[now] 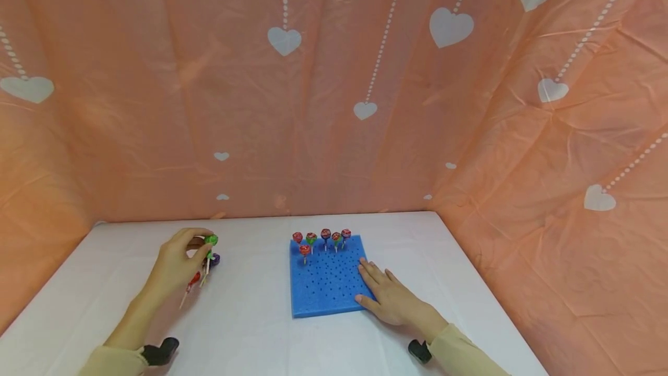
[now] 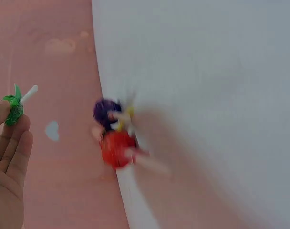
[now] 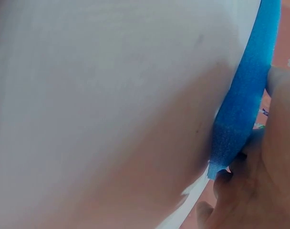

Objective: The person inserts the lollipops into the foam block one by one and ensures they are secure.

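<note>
My left hand (image 1: 174, 259) pinches a green-wrapped lollipop (image 1: 211, 239) by its head, held above the table. In the left wrist view, the white stick of this green lollipop (image 2: 13, 113) points up and away from the fingers. Just below the hand, a red lollipop (image 1: 195, 278) and a purple lollipop (image 1: 215, 259) lie on the white cloth. A blue foam board (image 1: 326, 295) dotted with small holes sits at the middle of the table. Across its right edge rests my right hand (image 1: 394, 299), fingers straight and spread.
Several lollipops stand upright in the board's far part, among them a red one (image 1: 305, 249) in front and a dark one (image 1: 326, 233) behind. White cloth (image 1: 250, 306) covers the table. An orange curtain with white hearts (image 1: 323, 161) closes off the back and sides.
</note>
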`<state>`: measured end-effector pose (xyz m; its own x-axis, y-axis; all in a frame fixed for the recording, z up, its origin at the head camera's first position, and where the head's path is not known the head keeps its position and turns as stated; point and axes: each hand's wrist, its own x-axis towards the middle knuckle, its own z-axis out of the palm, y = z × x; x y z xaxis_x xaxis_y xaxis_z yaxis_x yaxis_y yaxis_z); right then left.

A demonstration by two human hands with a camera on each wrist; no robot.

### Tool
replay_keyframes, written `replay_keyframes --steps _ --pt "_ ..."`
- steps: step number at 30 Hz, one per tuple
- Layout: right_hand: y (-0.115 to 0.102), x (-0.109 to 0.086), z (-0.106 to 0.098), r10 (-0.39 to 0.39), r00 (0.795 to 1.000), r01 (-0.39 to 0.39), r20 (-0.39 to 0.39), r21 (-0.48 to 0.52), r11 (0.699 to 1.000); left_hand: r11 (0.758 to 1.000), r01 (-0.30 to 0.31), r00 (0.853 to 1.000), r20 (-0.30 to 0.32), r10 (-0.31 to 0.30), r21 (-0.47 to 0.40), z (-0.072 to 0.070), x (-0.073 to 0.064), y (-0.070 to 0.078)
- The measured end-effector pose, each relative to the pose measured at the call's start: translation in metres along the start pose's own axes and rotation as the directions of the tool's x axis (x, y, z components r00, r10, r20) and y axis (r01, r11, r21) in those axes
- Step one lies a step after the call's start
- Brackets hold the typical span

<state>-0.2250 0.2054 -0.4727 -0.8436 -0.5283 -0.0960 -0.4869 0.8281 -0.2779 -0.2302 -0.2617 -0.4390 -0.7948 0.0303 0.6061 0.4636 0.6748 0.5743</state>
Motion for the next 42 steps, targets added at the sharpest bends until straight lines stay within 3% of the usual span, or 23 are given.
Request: replay_keyframes --steps 15,20,26,42 --pt "0.002 0.001 0.002 -0.002 1.0 0.002 -0.005 -0.016 1.0 0.981 -0.012 0.998 -0.055 0.001 -0.196 0.044 0.001 0.033" --pt "0.003 0.001 0.003 -0.011 1.0 0.011 -0.013 -0.023 1.0 0.964 -0.063 0.995 -0.091 0.041 -0.257 0.059 0.005 0.047" --pt "0.002 0.001 0.003 -0.009 1.0 0.009 -0.012 -0.016 1.0 0.956 -0.095 0.992 -0.101 0.069 -0.277 0.077 0.006 0.056" --pt "0.003 0.001 0.002 -0.009 1.0 0.009 -0.006 -0.012 1.0 0.967 -0.136 0.991 -0.02 0.135 -0.215 0.114 0.009 0.079"
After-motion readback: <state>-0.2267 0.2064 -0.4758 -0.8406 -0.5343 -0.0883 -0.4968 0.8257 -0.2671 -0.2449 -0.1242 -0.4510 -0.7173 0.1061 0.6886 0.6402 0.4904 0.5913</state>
